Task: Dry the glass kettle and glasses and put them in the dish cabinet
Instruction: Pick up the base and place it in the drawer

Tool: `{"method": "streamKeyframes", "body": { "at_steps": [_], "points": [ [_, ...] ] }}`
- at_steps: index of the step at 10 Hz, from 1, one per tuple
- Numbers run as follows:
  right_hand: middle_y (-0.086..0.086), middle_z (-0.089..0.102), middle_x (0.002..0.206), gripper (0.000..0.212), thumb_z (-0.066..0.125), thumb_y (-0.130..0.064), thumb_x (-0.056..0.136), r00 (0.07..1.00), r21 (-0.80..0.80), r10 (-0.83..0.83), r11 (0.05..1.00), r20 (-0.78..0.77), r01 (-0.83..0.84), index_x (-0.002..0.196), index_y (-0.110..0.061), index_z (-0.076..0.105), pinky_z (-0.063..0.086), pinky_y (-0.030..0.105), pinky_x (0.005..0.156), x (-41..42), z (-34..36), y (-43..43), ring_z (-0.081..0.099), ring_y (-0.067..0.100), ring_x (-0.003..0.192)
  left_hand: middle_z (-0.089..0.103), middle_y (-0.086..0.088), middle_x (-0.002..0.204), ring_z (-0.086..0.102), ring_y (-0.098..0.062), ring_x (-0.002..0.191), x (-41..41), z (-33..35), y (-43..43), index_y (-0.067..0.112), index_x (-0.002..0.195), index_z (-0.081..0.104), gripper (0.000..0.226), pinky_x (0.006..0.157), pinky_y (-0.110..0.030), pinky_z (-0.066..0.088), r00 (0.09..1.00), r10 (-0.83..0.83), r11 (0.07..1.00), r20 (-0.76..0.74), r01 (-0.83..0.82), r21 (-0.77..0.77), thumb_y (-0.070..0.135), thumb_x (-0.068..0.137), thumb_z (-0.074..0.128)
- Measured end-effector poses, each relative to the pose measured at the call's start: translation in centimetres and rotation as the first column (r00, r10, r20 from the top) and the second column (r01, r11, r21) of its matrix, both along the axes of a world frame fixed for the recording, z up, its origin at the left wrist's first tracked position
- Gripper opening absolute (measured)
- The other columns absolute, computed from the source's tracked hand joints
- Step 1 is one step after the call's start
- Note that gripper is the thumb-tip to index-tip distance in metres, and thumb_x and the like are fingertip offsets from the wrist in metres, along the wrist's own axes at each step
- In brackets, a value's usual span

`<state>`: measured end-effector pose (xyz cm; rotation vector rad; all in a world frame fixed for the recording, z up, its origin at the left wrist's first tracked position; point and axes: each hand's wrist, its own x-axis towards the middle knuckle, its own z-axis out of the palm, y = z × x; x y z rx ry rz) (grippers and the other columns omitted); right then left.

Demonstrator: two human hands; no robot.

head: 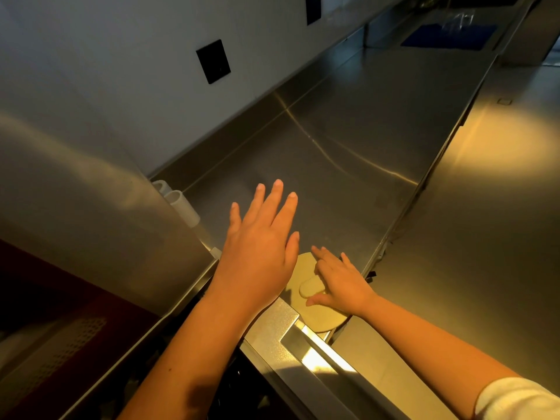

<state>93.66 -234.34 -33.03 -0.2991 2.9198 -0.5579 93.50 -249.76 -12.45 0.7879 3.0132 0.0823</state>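
My left hand (260,253) is held flat with straight, spread fingers above the stainless steel counter (348,147) and holds nothing. My right hand (339,283) rests with spread fingers on a round beige disc (321,316) that has an oblong knob (310,287), at the counter's near edge. Far away at the top right, clear glassware (459,19) stands blurred on a dark blue mat (448,39). I cannot make out a kettle.
A tall steel cabinet side (91,192) rises on the left, with two white tubes (178,201) beside it. Black wall plates (213,60) sit on the grey wall. A steel front with a long handle (306,341) lies below my hands. Another steel surface (485,222) runs along the right.
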Motion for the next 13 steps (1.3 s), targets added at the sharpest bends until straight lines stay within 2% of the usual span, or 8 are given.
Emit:
{"method": "streamKeyframes", "body": {
  "at_steps": [1, 2, 4, 5, 8, 10, 13],
  "points": [
    [0.000, 0.009, 0.156, 0.054, 0.048, -0.055, 0.087, 0.995, 0.004, 0.097, 0.995, -0.009, -0.097, 0.127, -0.019, 0.047, 0.010, 0.051, 0.115, 0.1, -0.3, 0.5, 0.003, 0.022, 0.144, -0.014, 0.006, 0.156, -0.016, -0.013, 0.142, -0.1, -0.1, 0.0, 0.028, 0.148, -0.003, 0.056, 0.113, -0.039, -0.007, 1.000, 0.006, 1.000, 0.005, -0.005, -0.008, 0.036, 0.099, 0.025],
    [-0.001, 0.013, 0.156, 0.050, 0.045, -0.050, 0.091, 0.994, -0.003, 0.111, 0.994, -0.023, -0.111, 0.131, -0.020, 0.046, 0.008, 0.048, 0.114, 0.2, -0.4, 0.4, 0.005, 0.021, 0.144, -0.013, 0.006, 0.156, -0.016, -0.013, 0.142, -0.2, -0.1, 0.0, 0.028, 0.148, -0.002, 0.056, 0.113, -0.040, -0.007, 1.000, 0.008, 1.000, 0.006, -0.008, -0.004, 0.036, 0.099, 0.025],
    [-0.001, 0.015, 0.155, 0.046, 0.045, -0.047, 0.092, 0.999, -0.054, -0.008, 0.998, -0.033, 0.006, 0.128, -0.019, 0.049, 0.003, 0.042, 0.115, 0.6, -0.6, -0.7, 0.007, 0.018, 0.143, -0.013, 0.006, 0.156, -0.016, -0.013, 0.142, -0.3, -0.2, 0.0, 0.029, 0.148, -0.002, 0.056, 0.113, -0.040, -0.007, 1.000, 0.005, 1.000, 0.013, -0.005, 0.006, 0.036, 0.099, 0.025],
    [-0.002, 0.018, 0.154, 0.044, 0.047, -0.046, 0.091, 0.999, -0.095, -0.042, 0.995, -0.023, 0.039, 0.125, -0.018, 0.052, 0.001, 0.044, 0.115, 0.6, -0.7, -1.1, 0.008, 0.017, 0.143, -0.013, 0.006, 0.156, -0.016, -0.013, 0.142, -0.3, -0.2, 0.0, 0.028, 0.148, -0.002, 0.056, 0.113, -0.040, -0.007, 1.000, 0.002, 1.000, 0.013, -0.003, 0.010, 0.036, 0.099, 0.025],
    [-0.001, 0.018, 0.154, 0.044, 0.041, -0.044, 0.094, 0.999, 0.003, -0.033, 0.999, -0.012, 0.033, 0.126, -0.015, 0.051, 0.004, 0.045, 0.115, 0.7, 0.6, -0.9, 0.009, 0.017, 0.143, -0.013, 0.006, 0.156, -0.015, -0.014, 0.142, -0.2, 0.0, 0.1, 0.028, 0.148, -0.003, 0.056, 0.113, -0.040, -0.006, 1.000, -0.001, 1.000, 0.010, 0.001, -0.006, 0.035, 0.100, 0.025],
    [0.000, 0.018, 0.154, 0.040, 0.041, -0.044, 0.094, 0.996, 0.023, -0.052, 0.998, -0.072, 0.054, 0.121, -0.015, 0.052, 0.007, 0.046, 0.115, 0.1, 3.6, -0.4, 0.008, 0.018, 0.143, -0.014, 0.006, 0.155, -0.015, -0.014, 0.142, -0.3, 0.1, 0.0, 0.028, 0.147, -0.005, 0.057, 0.113, -0.040, -0.006, 1.000, -0.009, 1.000, 0.018, 0.009, -0.014, 0.037, 0.099, 0.025],
    [0.000, 0.020, 0.154, 0.045, 0.040, -0.044, 0.095, 0.970, 0.039, -0.135, 0.989, -0.201, 0.146, 0.125, -0.013, 0.050, 0.011, 0.044, 0.114, 0.0, 11.5, 1.4, 0.010, 0.018, 0.143, -0.013, 0.005, 0.156, -0.015, -0.016, 0.142, -0.1, 0.8, 0.6, 0.028, 0.147, -0.004, 0.058, 0.113, -0.041, -0.006, 0.999, -0.040, 0.999, 0.002, 0.040, 0.001, 0.037, 0.100, 0.028]
  ]
}}
